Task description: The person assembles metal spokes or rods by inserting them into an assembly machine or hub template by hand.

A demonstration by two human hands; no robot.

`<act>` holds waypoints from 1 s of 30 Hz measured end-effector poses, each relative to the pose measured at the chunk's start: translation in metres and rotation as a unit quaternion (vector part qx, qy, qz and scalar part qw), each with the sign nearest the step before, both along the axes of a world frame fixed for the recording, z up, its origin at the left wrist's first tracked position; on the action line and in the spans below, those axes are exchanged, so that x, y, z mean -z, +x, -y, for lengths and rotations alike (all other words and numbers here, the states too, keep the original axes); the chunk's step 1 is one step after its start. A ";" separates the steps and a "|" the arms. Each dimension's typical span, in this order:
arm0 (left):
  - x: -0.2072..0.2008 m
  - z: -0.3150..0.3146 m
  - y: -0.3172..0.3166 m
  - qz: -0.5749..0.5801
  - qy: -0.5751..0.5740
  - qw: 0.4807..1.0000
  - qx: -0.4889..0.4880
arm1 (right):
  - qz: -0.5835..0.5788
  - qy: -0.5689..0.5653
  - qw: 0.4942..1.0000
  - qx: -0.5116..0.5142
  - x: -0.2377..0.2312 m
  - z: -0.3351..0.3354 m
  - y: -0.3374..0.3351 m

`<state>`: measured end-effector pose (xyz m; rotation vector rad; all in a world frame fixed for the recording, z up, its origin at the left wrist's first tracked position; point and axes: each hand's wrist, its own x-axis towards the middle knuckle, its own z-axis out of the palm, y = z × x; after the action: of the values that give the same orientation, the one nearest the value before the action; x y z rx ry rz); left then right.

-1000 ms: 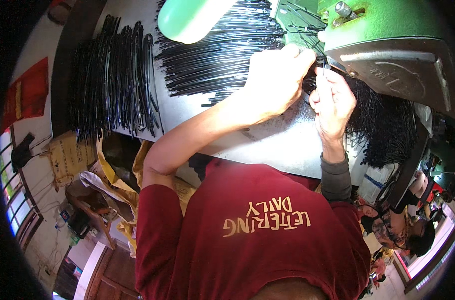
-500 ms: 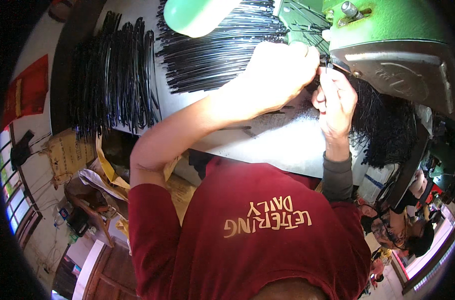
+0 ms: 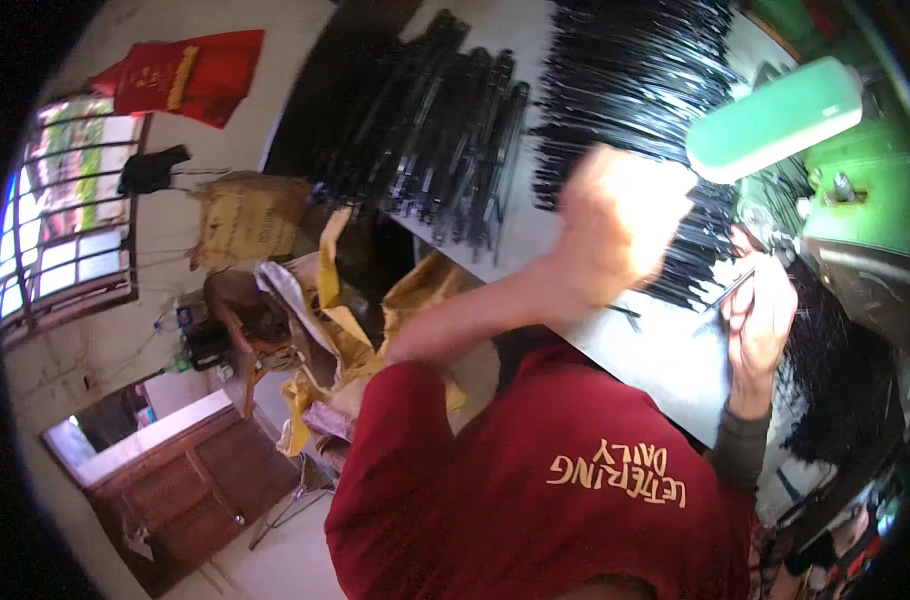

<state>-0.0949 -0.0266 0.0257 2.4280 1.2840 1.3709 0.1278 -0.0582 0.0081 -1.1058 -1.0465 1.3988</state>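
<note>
My right hand [image 3: 762,315] is closed, fingers pinching a thin dark strip [image 3: 732,290] that slants down to the left. It is just in front of the green machine [image 3: 870,180]. My left hand [image 3: 620,225] is raised over the near left part of a large stack of shiny black strips [image 3: 635,80]. Motion and glare smear its fingers, so I cannot tell whether they hold anything. A pale-green rounded machine part [image 3: 775,118] reaches over the stack's right side.
Another row of black strips [image 3: 445,150] lies at the table's left. A tangled black heap [image 3: 840,375] sits right of my right hand. Yellow-lined sacking [image 3: 345,320] is beside the table's near left edge. A barred window [image 3: 75,220] and wooden door [image 3: 175,480] are further left.
The view has swung left. My left hand has come away from my right hand and the machine toward the left. My right hand stays near the machine, the strip now plainly visible in it.
</note>
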 end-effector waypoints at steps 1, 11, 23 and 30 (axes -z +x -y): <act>0.004 0.001 -0.025 -0.039 -0.049 0.988 -0.143 | 0.000 -0.025 1.000 -0.001 -0.002 0.005 -0.005; 0.032 -0.011 -0.191 -0.290 -0.051 0.913 -0.284 | -0.012 -0.061 0.998 -0.016 0.002 0.013 -0.017; 0.012 -0.006 -0.163 -0.306 -0.079 0.909 -0.270 | 0.146 -0.038 0.987 -0.051 -0.004 0.017 -0.026; 0.010 -0.148 -0.207 -0.319 0.030 0.929 -0.183 | 0.148 -0.022 0.987 -0.057 -0.002 0.027 -0.033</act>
<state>-0.3019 0.1219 0.0159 2.9125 1.9296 0.6611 0.0945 -0.0848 0.0101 -1.3333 -1.3125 1.3787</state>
